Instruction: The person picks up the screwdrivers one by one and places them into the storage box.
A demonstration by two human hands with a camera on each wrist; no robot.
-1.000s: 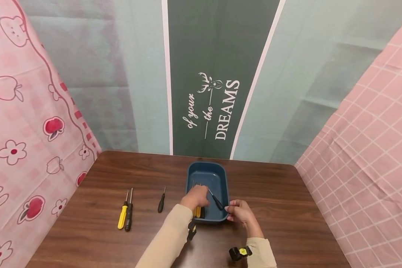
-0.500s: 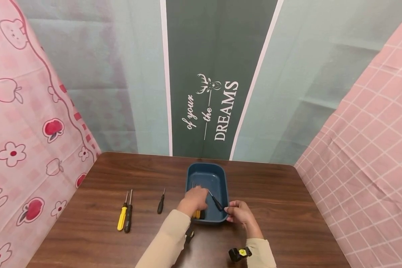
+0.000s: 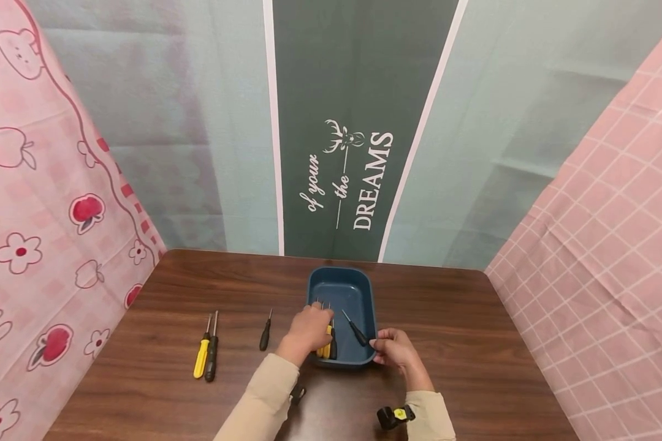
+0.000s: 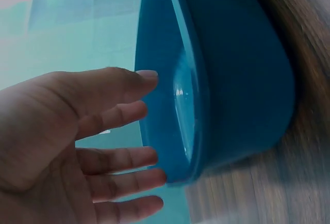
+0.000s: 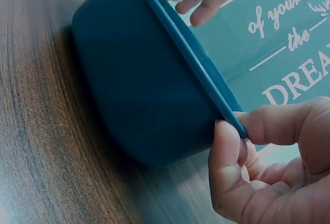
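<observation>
A blue rectangular box [image 3: 367,300] stands on the table in the head view. Inside it, several screwdrivers lie side by side at the left, among them yellow-handled screwdrivers [image 3: 323,351] and a black-handled one [image 3: 333,346]. Another black screwdriver [image 3: 358,334] lies slanted at the right. My left hand [image 3: 309,326] is over the box's left edge, partly covering the row. In the left wrist view its fingers [image 4: 124,182] are extended with nothing held. My right hand [image 3: 396,350] pinches the box's rim [image 5: 206,79] at the near right corner between thumb and fingers.
To the left on the brown wooden table [image 3: 447,318] lie a yellow screwdriver [image 3: 201,356] and a black screwdriver [image 3: 212,355] side by side. A smaller black screwdriver [image 3: 265,334] lies nearer the box. Fabric hangings [image 3: 585,245] surround the table.
My left hand has shifted left from inside the box to its left edge, uncovering more of the screwdriver row. My right hand stays on the rim.
</observation>
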